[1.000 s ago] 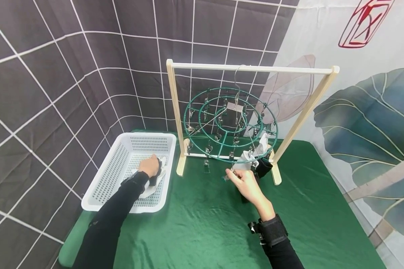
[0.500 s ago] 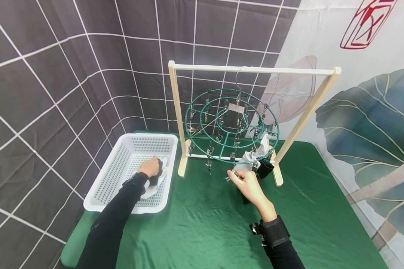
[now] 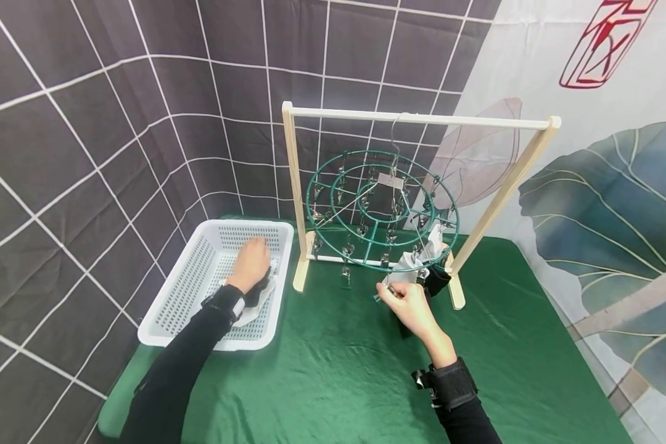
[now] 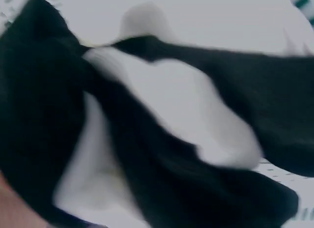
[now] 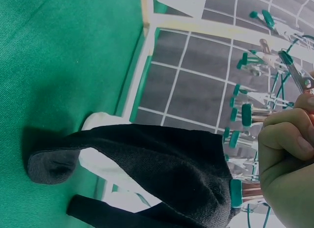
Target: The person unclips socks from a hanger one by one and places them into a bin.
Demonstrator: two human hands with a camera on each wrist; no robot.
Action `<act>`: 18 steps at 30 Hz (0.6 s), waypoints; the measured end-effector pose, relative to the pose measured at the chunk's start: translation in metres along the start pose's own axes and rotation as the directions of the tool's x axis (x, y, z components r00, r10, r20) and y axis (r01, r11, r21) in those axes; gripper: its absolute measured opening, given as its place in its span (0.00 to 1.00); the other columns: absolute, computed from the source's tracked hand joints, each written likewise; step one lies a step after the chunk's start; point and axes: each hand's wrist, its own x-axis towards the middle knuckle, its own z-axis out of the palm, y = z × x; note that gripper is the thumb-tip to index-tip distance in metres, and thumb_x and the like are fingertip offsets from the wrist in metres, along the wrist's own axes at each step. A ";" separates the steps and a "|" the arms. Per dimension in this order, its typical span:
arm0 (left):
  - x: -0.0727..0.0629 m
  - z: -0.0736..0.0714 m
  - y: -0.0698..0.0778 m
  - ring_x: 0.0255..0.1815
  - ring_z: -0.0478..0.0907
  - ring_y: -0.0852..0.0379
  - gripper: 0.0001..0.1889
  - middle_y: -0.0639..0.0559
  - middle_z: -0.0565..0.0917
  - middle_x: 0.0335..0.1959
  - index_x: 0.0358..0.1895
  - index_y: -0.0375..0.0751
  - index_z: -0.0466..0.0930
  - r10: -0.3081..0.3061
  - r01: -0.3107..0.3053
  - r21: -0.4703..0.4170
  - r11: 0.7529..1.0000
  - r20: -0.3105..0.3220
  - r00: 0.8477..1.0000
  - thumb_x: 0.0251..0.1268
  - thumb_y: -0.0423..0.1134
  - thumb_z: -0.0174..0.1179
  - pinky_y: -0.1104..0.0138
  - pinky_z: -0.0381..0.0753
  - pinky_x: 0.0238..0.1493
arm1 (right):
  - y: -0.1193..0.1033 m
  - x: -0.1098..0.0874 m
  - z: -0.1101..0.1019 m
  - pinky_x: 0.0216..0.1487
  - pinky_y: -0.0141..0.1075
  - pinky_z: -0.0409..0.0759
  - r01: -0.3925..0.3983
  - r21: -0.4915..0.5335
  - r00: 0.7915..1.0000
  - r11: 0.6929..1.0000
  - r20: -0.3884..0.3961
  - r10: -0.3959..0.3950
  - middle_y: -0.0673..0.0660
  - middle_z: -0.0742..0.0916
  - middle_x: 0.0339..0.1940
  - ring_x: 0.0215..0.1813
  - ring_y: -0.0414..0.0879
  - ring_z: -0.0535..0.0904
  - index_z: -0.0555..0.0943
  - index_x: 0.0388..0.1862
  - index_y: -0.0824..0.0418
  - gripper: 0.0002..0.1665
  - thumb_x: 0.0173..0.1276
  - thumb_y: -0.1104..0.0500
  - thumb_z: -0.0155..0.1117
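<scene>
In the head view, my left hand (image 3: 251, 265) is inside the white basket (image 3: 166, 296), fingers curled downward and gripping a black sock (image 3: 259, 288). The left wrist view is blurred; there the black sock (image 4: 44, 110) lies close to the hand, with white cloth (image 4: 181, 95) and more black fabric around it. My right hand (image 3: 409, 305) pinches a metal clip (image 5: 293, 71) with green tips at the near rim of the round green hanger (image 3: 373, 229). Beside that hand, black socks (image 5: 171, 164) hang from clips, with white ones (image 3: 405, 265) behind them.
A wooden stand (image 3: 422, 118) carries the hanger by its hook. Several loose clips (image 3: 346, 271) dangle from the rings. Green cloth (image 3: 322, 376) covers the table, and a grey gridded curtain (image 3: 227, 92) stands behind it.
My left hand has shifted slightly up and away inside the basket. The right hand stays at the same clip. The whole head view has moved a little.
</scene>
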 end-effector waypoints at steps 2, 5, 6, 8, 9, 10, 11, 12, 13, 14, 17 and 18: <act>0.001 -0.002 0.013 0.56 0.76 0.35 0.19 0.31 0.78 0.52 0.60 0.26 0.71 0.051 -0.059 -0.071 0.996 -0.114 0.992 0.78 0.35 0.40 0.47 0.74 0.64 | -0.001 -0.001 0.000 0.22 0.27 0.50 -0.017 0.006 1.000 1.000 0.004 0.017 0.40 0.58 0.10 0.15 0.32 0.49 0.57 0.10 0.56 0.34 0.72 0.55 0.65; 0.001 -0.004 0.034 0.50 0.73 0.38 0.13 0.35 0.76 0.46 0.53 0.28 0.73 0.142 -0.210 -0.180 0.961 -0.330 0.933 0.77 0.33 0.43 0.50 0.74 0.57 | 0.000 -0.001 0.001 0.22 0.27 0.50 -0.033 0.012 0.999 0.999 0.010 0.033 0.41 0.58 0.10 0.15 0.33 0.49 0.57 0.10 0.56 0.34 0.73 0.55 0.64; 0.001 -0.004 0.041 0.48 0.72 0.39 0.11 0.35 0.75 0.44 0.50 0.28 0.74 0.183 -0.285 -0.196 0.938 -0.416 0.891 0.75 0.31 0.44 0.50 0.73 0.55 | -0.001 -0.001 0.001 0.22 0.27 0.50 -0.035 0.014 0.999 0.999 0.011 0.034 0.41 0.58 0.10 0.15 0.33 0.49 0.57 0.10 0.56 0.34 0.73 0.55 0.64; -0.001 -0.003 0.055 0.45 0.72 0.38 0.08 0.35 0.74 0.42 0.46 0.27 0.73 0.268 -0.438 -0.171 0.882 -0.584 0.766 0.70 0.28 0.47 0.50 0.73 0.52 | -0.001 -0.001 0.001 0.22 0.27 0.50 -0.035 0.016 0.999 0.999 0.013 0.034 0.41 0.57 0.10 0.15 0.33 0.49 0.57 0.10 0.55 0.34 0.73 0.55 0.64; -0.003 -0.002 0.063 0.45 0.71 0.38 0.07 0.34 0.74 0.41 0.44 0.27 0.73 0.307 -0.509 -0.143 0.849 -0.650 0.695 0.68 0.26 0.48 0.49 0.72 0.52 | -0.002 -0.001 0.002 0.22 0.27 0.50 -0.032 0.017 0.999 0.999 0.013 0.032 0.40 0.57 0.10 0.15 0.33 0.49 0.57 0.10 0.55 0.34 0.73 0.55 0.64; -0.004 -0.001 0.071 0.44 0.70 0.39 0.07 0.34 0.73 0.40 0.43 0.27 0.72 0.351 -0.573 -0.097 0.814 -0.705 0.617 0.65 0.25 0.48 0.50 0.72 0.50 | -0.002 -0.001 0.002 0.21 0.27 0.50 -0.030 0.018 0.999 0.999 0.012 0.030 0.40 0.57 0.10 0.15 0.32 0.49 0.57 0.10 0.55 0.34 0.73 0.55 0.64; -0.005 -0.001 0.080 0.44 0.70 0.39 0.07 0.34 0.73 0.41 0.43 0.27 0.72 0.391 -0.629 -0.054 0.775 -0.741 0.546 0.62 0.24 0.49 0.50 0.72 0.50 | -0.002 -0.001 0.002 0.21 0.27 0.50 -0.028 0.016 1.000 0.999 0.010 0.027 0.40 0.57 0.10 0.15 0.32 0.49 0.57 0.10 0.54 0.35 0.73 0.55 0.64; -0.007 -0.001 0.090 0.43 0.70 0.40 0.08 0.35 0.73 0.41 0.43 0.28 0.71 0.434 -0.674 -0.007 0.738 -0.760 0.483 0.60 0.24 0.49 0.50 0.72 0.49 | -0.003 -0.001 0.003 0.21 0.26 0.50 -0.025 0.018 1.000 1.000 0.008 0.025 0.40 0.57 0.10 0.14 0.32 0.49 0.56 0.10 0.54 0.35 0.72 0.55 0.64; -0.010 -0.001 0.099 0.44 0.71 0.40 0.10 0.35 0.73 0.42 0.43 0.28 0.71 0.483 -0.715 0.041 0.698 -0.764 0.427 0.58 0.24 0.50 0.50 0.73 0.49 | -0.003 -0.001 0.003 0.21 0.26 0.49 -0.023 0.017 1.000 1.000 0.006 0.023 0.40 0.57 0.10 0.14 0.31 0.48 0.56 0.10 0.53 0.35 0.72 0.55 0.65; -0.013 -0.002 0.109 0.44 0.71 0.41 0.10 0.36 0.73 0.42 0.44 0.29 0.71 0.539 -0.746 0.092 0.659 -0.750 0.383 0.58 0.25 0.50 0.51 0.74 0.49 | -0.004 -0.001 0.004 0.21 0.26 0.49 -0.020 0.017 1.000 1.000 0.003 0.020 0.40 0.57 0.10 0.14 0.31 0.48 0.56 0.10 0.54 0.35 0.72 0.55 0.65; -0.022 -0.004 0.136 0.45 0.73 0.44 0.11 0.38 0.74 0.44 0.47 0.32 0.71 0.721 -0.810 0.245 0.533 -0.633 0.283 0.63 0.29 0.48 0.55 0.77 0.50 | -0.006 -0.001 0.006 0.20 0.26 0.50 -0.005 0.019 1.000 1.000 -0.006 0.005 0.40 0.57 0.10 0.14 0.30 0.48 0.56 0.10 0.55 0.35 0.71 0.56 0.65; -0.025 -0.005 0.143 0.46 0.74 0.45 0.11 0.39 0.75 0.45 0.49 0.34 0.72 0.774 -0.813 0.302 0.498 -0.577 0.260 0.67 0.31 0.47 0.56 0.78 0.52 | -0.006 -0.001 0.007 0.20 0.26 0.50 0.000 0.021 1.000 1.000 -0.006 0.000 0.40 0.58 0.10 0.14 0.30 0.49 0.57 0.10 0.55 0.35 0.71 0.56 0.65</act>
